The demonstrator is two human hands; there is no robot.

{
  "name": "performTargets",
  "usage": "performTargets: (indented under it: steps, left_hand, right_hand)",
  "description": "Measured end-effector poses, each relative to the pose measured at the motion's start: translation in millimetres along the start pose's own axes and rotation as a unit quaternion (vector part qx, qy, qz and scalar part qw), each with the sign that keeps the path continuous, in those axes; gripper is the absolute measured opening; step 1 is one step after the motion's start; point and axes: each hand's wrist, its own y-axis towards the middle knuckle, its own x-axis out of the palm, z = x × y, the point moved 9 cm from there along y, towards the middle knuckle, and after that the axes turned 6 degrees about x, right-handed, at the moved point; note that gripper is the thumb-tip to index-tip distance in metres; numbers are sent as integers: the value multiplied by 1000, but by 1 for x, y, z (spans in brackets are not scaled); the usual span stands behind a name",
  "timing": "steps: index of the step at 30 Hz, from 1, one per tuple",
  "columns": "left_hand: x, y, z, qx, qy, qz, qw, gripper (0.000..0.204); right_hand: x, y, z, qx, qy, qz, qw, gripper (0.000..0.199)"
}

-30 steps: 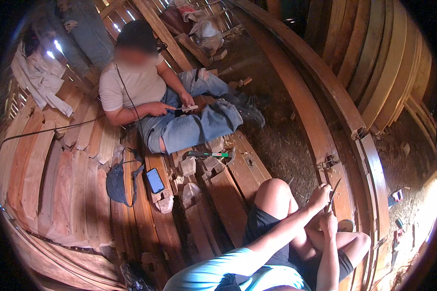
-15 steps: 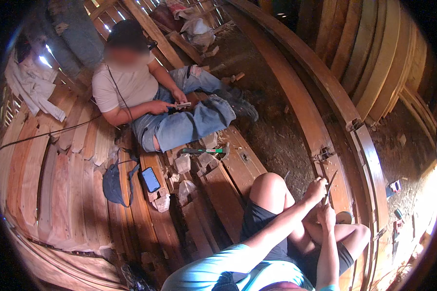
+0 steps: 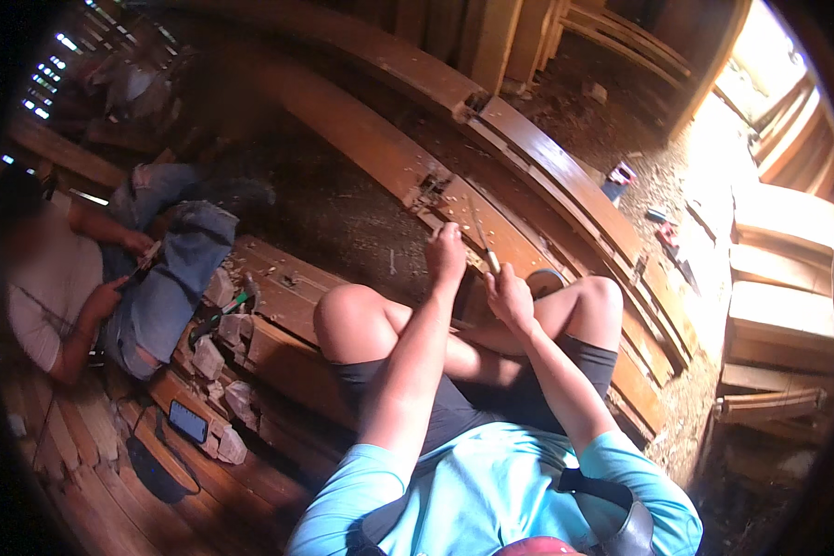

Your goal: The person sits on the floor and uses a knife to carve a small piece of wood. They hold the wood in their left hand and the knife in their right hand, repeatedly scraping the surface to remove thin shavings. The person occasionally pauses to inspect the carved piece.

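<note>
Ahead of my crossed legs, my right hand (image 3: 510, 295) is closed round the pale handle of a thin-bladed hand tool (image 3: 493, 264). Its long, narrow dark blade slants up and left over a brown plank; whether it is a knife or a file is not clear. Left of the blade, and a little apart from it, my left hand (image 3: 447, 252) is closed with knuckles up. Anything inside those fingers is hidden. Beyond both hands lies a long brown beam (image 3: 371, 139) with a rough notch (image 3: 433, 189) at its end and pale shavings around it.
A round disc (image 3: 545, 282) lies by my right knee. At left a co-worker sits in torn jeans (image 3: 171, 287), holding a small piece. Nearby are a green-handled hammer (image 3: 222, 315), a phone (image 3: 188, 422) and a dark cap (image 3: 157, 468) on planks. Stacked boards (image 3: 783, 320) stand right.
The view has swung right, so the co-worker, phone and hammer now appear farther left. My left hand, earlier close against the blade, now sits slightly apart from it. The right hand keeps its hold.
</note>
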Motion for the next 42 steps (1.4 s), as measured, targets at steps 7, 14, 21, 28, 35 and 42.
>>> performTargets:
  steps: [7, 14, 21, 28, 35, 42]
  left_hand:
    - [6, 0, -3, 47, 31, -52, 997, 10]
    - [10, -3, -14, 16, 74, -72, 995, 10]
    - [12, -5, -3, -4, 80, -105, 991, 13]
    - [12, -11, -4, -4, 113, -111, 987, 16]
    - [10, -10, -7, 10, 105, -76, 992, 12]
    - [8, -5, -4, 18, 116, -79, 990, 12]
  right_hand:
    - [9, -3, -7, 17, -37, -77, 996, 31]
    - [-80, -1, -76, -138, 240, 129, 952, 21]
    - [32, 23, 13, -22, -85, -136, 987, 29]
    - [-10, 29, -14, -55, -56, -94, 992, 29]
    - [-84, 15, -64, -142, 337, 111, 924, 20]
    - [5, 29, -4, -29, -118, -142, 982, 30]
